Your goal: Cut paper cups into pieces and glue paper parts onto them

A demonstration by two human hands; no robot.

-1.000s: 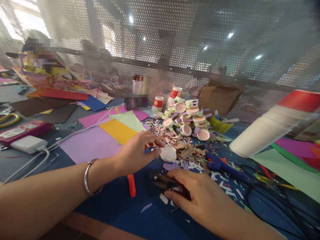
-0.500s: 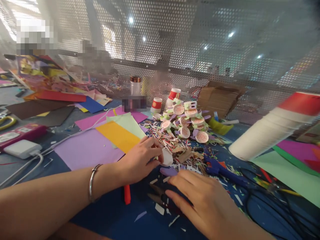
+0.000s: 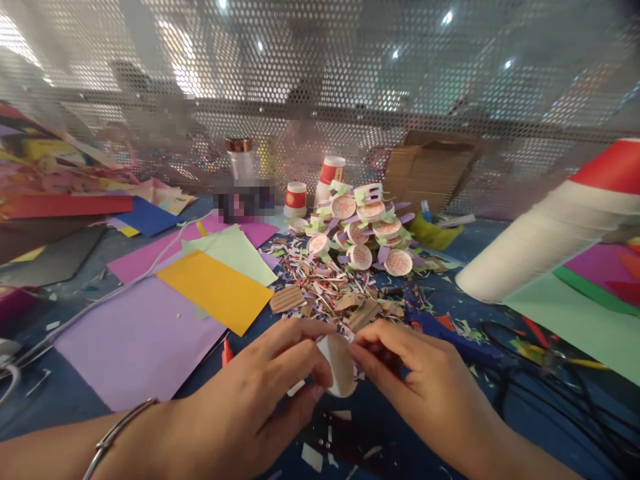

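Note:
Between my hands, over the front of the dark blue table, is a small round white cup piece [image 3: 338, 365]. The fingers of my left hand [image 3: 275, 387] grip its left side. My right hand [image 3: 420, 380] pinches at its right edge, with thumb and forefinger together. Below them lie dark scissors [image 3: 327, 437], partly hidden in shadow, among paper scraps [image 3: 313, 457]. Behind the hands is a heap of shredded scraps [image 3: 345, 287], and beyond it a pile of small cup pieces [image 3: 360, 230] with orange-red patterns and green and purple tabs.
At the right a long stack of paper cups [image 3: 545, 233] leans beside a blue glue gun [image 3: 450, 337] and black cables. Purple paper [image 3: 145, 333] and orange paper [image 3: 215, 287] lie left, near a red marker [image 3: 227, 352]. Cardboard [image 3: 425, 170] stands behind.
My left hand has lifted the white piece and brought it nearer. My right hand has moved from beside the scissors to the piece's edge. The view has shifted right and down.

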